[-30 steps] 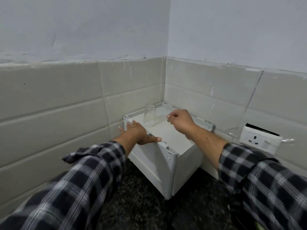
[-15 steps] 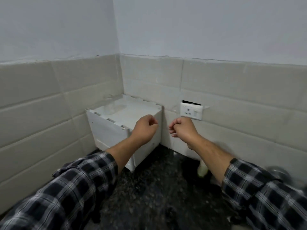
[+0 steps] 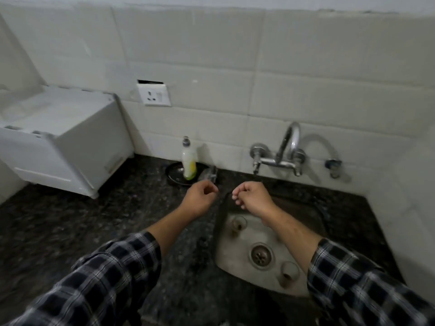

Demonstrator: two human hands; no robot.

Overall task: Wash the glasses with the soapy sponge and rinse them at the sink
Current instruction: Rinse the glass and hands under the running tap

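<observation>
Two clear glasses lie in the steel sink: one glass at the basin's far left, the other glass near the drain. My left hand hovers over the dark counter just left of the sink, fingers loosely curled and holding nothing. My right hand hangs over the sink's far edge, also curled and holding nothing. A blurred clear object sits just beyond my left hand; I cannot tell what it is. No sponge is clearly visible.
A dish soap bottle stands on a black plate at the wall. The tap juts from the tiled wall above the sink. A white rack fills the left corner, with a wall socket beside it.
The view swung right from the white rack in the corner to the sink. Both hands left the rack and its glass, curled shut, and came over the sink's edge.
</observation>
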